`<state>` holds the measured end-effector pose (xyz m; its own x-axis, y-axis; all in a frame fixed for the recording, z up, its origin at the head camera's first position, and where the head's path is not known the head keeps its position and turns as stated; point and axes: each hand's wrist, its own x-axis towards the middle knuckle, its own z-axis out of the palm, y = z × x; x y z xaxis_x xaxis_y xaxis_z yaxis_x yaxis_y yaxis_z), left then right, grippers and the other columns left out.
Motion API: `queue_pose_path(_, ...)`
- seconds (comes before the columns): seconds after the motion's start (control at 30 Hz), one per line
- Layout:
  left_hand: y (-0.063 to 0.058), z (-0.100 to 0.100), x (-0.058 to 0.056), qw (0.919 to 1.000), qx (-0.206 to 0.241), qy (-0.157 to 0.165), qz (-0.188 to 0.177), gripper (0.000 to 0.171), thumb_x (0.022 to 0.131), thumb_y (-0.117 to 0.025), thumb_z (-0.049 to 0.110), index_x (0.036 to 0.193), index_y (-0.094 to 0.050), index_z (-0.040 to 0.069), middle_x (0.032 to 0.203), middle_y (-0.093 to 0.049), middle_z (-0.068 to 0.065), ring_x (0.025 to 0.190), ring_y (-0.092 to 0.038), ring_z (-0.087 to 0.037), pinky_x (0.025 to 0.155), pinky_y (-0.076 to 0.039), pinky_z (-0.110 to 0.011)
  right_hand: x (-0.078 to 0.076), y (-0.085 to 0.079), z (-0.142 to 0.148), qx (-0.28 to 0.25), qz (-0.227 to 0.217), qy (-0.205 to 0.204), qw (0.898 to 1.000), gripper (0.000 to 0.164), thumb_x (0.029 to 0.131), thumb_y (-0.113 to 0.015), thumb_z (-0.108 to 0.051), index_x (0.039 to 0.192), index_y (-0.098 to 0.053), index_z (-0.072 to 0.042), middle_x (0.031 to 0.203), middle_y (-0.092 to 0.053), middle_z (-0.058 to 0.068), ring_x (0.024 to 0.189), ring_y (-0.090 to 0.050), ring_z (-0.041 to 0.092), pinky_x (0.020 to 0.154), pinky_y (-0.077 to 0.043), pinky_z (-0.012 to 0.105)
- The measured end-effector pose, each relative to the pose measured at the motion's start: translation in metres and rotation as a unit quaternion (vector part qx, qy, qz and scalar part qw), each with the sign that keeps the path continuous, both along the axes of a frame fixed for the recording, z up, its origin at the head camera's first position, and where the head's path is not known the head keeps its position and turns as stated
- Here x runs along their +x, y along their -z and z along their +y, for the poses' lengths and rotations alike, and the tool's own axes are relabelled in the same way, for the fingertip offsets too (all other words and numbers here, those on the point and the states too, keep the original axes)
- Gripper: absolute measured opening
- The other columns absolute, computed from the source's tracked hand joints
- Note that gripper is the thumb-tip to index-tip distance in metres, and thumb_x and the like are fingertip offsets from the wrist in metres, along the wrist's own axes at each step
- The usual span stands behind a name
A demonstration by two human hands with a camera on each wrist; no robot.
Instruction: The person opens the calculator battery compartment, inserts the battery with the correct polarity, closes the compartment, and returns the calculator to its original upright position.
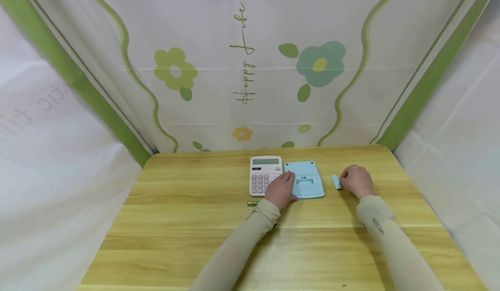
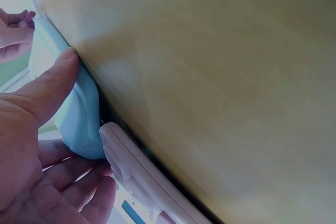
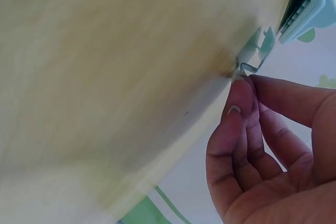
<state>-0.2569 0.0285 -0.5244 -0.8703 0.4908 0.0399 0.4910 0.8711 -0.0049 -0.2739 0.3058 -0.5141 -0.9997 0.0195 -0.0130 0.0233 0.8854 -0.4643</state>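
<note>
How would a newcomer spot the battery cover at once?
On the wooden table, find the light-blue calculator lying face down beside the pink calculator. Just to its right, at the right hand, is the battery cover. It is the small, plain light-blue strip, far narrower than either calculator.

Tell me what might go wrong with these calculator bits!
The right hand pinches the little cover only at its edge, so it might slip. The battery lies loose by the left sleeve; a bump could roll it away. The left hand holds the blue calculator close beside the white calculator, so it might nudge that one.
</note>
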Motion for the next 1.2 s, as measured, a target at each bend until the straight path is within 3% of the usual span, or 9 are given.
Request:
queue_pose_path(0.2, 0.001, 0.001, -0.001, 0.9999, -0.004, -0.004, -0.009, 0.087, 0.090, -0.072, 0.056, 0.156, -0.044, 0.007, 0.157, -0.051, -0.008, 0.145, -0.049, -0.018, 0.121, -0.039, -0.027, 0.001, -0.001, -0.001, 0.002, 0.012, 0.000, 1.000, 0.020, 0.088, -0.060, -0.006, 0.078, -0.076, 0.000, 0.078, -0.072, 0.015, 0.066, -0.057, 0.026, 0.062, -0.047, 0.037)
queue_pose_path(0.37, 0.001, -0.001, 0.000, 1.0000, 0.002, -0.004, -0.007, 0.086, 0.090, -0.073, 0.055, 0.155, -0.045, 0.007, 0.157, -0.052, -0.008, 0.145, -0.050, -0.019, 0.120, -0.040, -0.028, -0.002, -0.005, -0.005, -0.018, 0.043, -0.010, 0.999, 0.022, 0.096, -0.060, -0.009, 0.097, -0.077, 0.004, 0.092, -0.074, 0.020, 0.075, -0.063, 0.028, 0.069, -0.053, 0.044)
queue_pose_path(0.47, 0.000, -0.001, 0.001, 1.0000, 0.008, -0.003, -0.001, 0.086, 0.089, -0.074, 0.055, 0.155, -0.046, 0.006, 0.156, -0.053, -0.009, 0.144, -0.051, -0.019, 0.119, -0.042, -0.028, -0.005, -0.006, -0.011, -0.040, 0.056, -0.063, 0.996, 0.025, 0.099, -0.065, -0.014, 0.113, -0.075, 0.004, 0.103, -0.071, 0.022, 0.089, -0.067, 0.032, 0.080, -0.057, 0.051)
queue_pose_path(0.6, 0.000, -0.002, 0.000, 0.9999, 0.011, -0.002, 0.000, 0.086, 0.090, -0.074, 0.054, 0.155, -0.046, 0.006, 0.156, -0.053, -0.009, 0.144, -0.051, -0.019, 0.119, -0.042, -0.028, -0.008, -0.005, -0.019, -0.065, 0.034, -0.158, 0.985, 0.041, 0.098, -0.073, -0.025, 0.132, -0.069, -0.002, 0.122, -0.065, 0.021, 0.109, -0.065, 0.039, 0.094, -0.056, 0.058)
queue_pose_path(0.73, 0.000, -0.001, -0.001, 0.9999, 0.016, -0.001, -0.004, 0.085, 0.090, -0.074, 0.054, 0.155, -0.046, 0.006, 0.156, -0.053, -0.008, 0.144, -0.051, -0.019, 0.119, -0.042, -0.028, -0.008, -0.002, -0.024, -0.063, 0.015, -0.205, 0.977, 0.061, 0.093, -0.079, -0.038, 0.142, -0.062, -0.007, 0.138, -0.061, 0.021, 0.125, -0.059, 0.043, 0.105, -0.049, 0.064)
queue_pose_path(0.9, 0.000, 0.000, -0.001, 0.9998, 0.015, -0.005, -0.013, 0.085, 0.089, -0.074, 0.054, 0.155, -0.046, 0.007, 0.156, -0.052, -0.008, 0.143, -0.051, -0.019, 0.118, -0.043, -0.028, -0.007, 0.002, -0.033, -0.049, 0.001, -0.231, 0.972, 0.072, 0.088, -0.083, -0.040, 0.147, -0.058, -0.006, 0.151, -0.055, 0.021, 0.140, -0.048, 0.047, 0.115, -0.039, 0.066)
queue_pose_path(1.2, -0.003, -0.005, -0.005, 0.9997, 0.012, 0.011, -0.017, 0.086, 0.090, -0.073, 0.056, 0.156, -0.044, 0.008, 0.157, -0.052, -0.007, 0.143, -0.051, -0.019, 0.118, -0.043, -0.030, -0.009, 0.000, -0.044, -0.006, -0.012, -0.234, 0.972, 0.059, 0.090, -0.082, -0.030, 0.140, -0.064, -0.004, 0.151, -0.054, 0.022, 0.141, -0.046, 0.048, 0.116, -0.038, 0.066)
